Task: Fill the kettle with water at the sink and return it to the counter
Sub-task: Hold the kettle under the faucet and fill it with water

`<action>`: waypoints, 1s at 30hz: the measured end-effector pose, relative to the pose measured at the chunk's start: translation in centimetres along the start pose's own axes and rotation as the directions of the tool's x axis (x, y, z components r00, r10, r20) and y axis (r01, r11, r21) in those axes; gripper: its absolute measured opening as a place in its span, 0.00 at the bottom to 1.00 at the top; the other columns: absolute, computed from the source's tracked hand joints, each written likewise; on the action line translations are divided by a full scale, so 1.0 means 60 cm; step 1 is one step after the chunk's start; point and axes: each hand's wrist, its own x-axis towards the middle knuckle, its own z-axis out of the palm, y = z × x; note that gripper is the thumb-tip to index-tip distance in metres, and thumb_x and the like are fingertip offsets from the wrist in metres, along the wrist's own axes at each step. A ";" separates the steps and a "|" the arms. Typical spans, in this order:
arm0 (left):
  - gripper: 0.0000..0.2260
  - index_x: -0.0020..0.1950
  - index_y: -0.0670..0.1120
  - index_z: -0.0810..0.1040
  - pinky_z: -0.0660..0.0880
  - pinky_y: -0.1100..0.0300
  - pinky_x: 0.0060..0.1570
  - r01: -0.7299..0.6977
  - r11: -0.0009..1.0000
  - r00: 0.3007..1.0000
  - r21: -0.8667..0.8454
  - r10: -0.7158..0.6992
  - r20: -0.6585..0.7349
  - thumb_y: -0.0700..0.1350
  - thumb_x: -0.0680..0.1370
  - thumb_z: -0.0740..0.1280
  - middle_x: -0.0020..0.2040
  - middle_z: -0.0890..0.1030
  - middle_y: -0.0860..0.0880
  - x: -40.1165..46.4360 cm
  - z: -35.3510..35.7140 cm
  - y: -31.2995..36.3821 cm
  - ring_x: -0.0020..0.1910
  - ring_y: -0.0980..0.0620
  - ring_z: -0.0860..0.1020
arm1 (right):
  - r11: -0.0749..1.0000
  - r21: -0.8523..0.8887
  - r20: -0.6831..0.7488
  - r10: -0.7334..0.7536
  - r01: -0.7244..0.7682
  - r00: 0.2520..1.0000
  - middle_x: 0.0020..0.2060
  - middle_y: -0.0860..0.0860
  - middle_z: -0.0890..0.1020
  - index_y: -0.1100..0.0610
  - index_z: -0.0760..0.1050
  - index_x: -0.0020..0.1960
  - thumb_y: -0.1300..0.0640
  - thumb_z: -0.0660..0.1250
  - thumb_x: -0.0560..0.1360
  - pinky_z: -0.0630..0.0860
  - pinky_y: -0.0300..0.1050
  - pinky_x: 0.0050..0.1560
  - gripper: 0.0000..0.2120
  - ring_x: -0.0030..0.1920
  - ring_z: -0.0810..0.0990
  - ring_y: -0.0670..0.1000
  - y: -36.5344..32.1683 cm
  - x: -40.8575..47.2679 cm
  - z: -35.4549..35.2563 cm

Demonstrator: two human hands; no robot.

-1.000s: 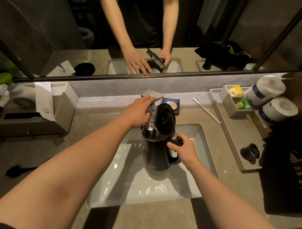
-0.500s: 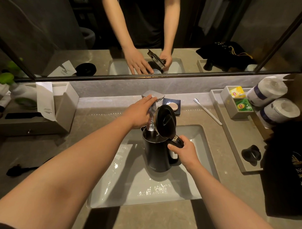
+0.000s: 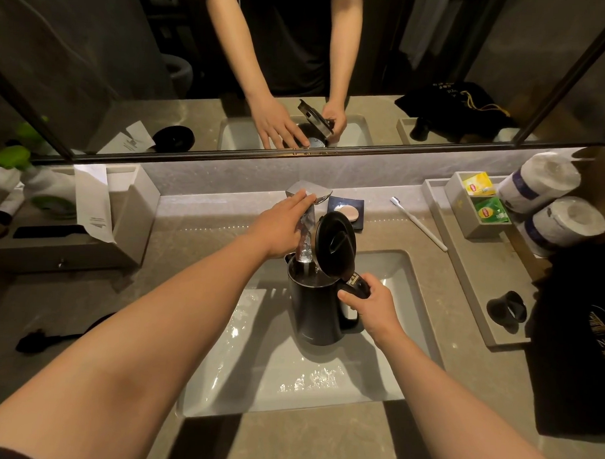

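Note:
A black electric kettle [image 3: 313, 312] stands in the white rectangular sink [image 3: 402, 377] with its lid [image 3: 335, 242] flipped up. My right hand [image 3: 370, 309] grips the kettle's handle from the right. A stream of water [image 3: 305, 245] runs from the chrome faucet [image 3: 307, 190] down into the kettle's open mouth. My left hand [image 3: 277, 225] rests on the faucet with its fingers laid over the top; whether it grips the lever is hidden.
A soap dish [image 3: 348, 210] and a toothbrush [image 3: 418, 223] lie behind the sink. At the right a tray [image 3: 477, 287] carries tea bags [image 3: 490, 212], paper rolls [image 3: 565, 221] and a black cup [image 3: 505, 310]. A black bag [image 3: 578, 342] and a tissue box [image 3: 130, 209] flank the counter.
Water keeps running into the kettle. Both hands and the kettle stay where they were; only the view has shifted slightly.

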 end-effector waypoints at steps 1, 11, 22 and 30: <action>0.34 0.78 0.55 0.50 0.60 0.48 0.71 -0.001 1.000 1.000 0.002 0.001 0.001 0.40 0.77 0.62 0.80 0.51 0.50 0.000 0.000 0.000 0.77 0.46 0.55 | 1.000 0.004 0.000 -0.001 0.001 1.000 0.42 0.51 0.83 0.51 0.77 0.46 0.56 0.77 0.70 0.78 0.49 0.45 0.09 0.45 0.80 0.52 0.000 0.000 0.001; 0.35 0.78 0.54 0.50 0.61 0.47 0.71 -0.010 1.000 1.000 0.003 0.010 0.000 0.39 0.76 0.62 0.80 0.51 0.50 -0.003 -0.001 0.001 0.77 0.45 0.56 | 1.000 0.012 -0.006 0.014 -0.014 1.000 0.44 0.49 0.82 0.49 0.77 0.46 0.56 0.77 0.70 0.79 0.49 0.46 0.10 0.46 0.80 0.51 0.001 0.000 0.000; 0.34 0.78 0.55 0.50 0.61 0.47 0.71 0.000 1.000 1.000 -0.007 0.000 0.007 0.40 0.77 0.62 0.80 0.50 0.50 -0.003 0.000 0.001 0.77 0.45 0.56 | 1.000 0.012 0.001 0.012 -0.012 1.000 0.44 0.50 0.82 0.49 0.77 0.46 0.58 0.76 0.71 0.78 0.49 0.48 0.10 0.47 0.80 0.51 -0.002 -0.001 0.000; 0.35 0.78 0.56 0.49 0.63 0.47 0.70 0.000 1.000 1.000 -0.001 0.000 0.009 0.39 0.76 0.62 0.80 0.50 0.50 -0.003 0.001 -0.001 0.77 0.45 0.56 | 0.999 0.042 -0.008 0.016 -0.016 1.000 0.44 0.50 0.82 0.51 0.77 0.47 0.58 0.76 0.71 0.77 0.48 0.46 0.10 0.47 0.80 0.51 0.002 -0.005 0.003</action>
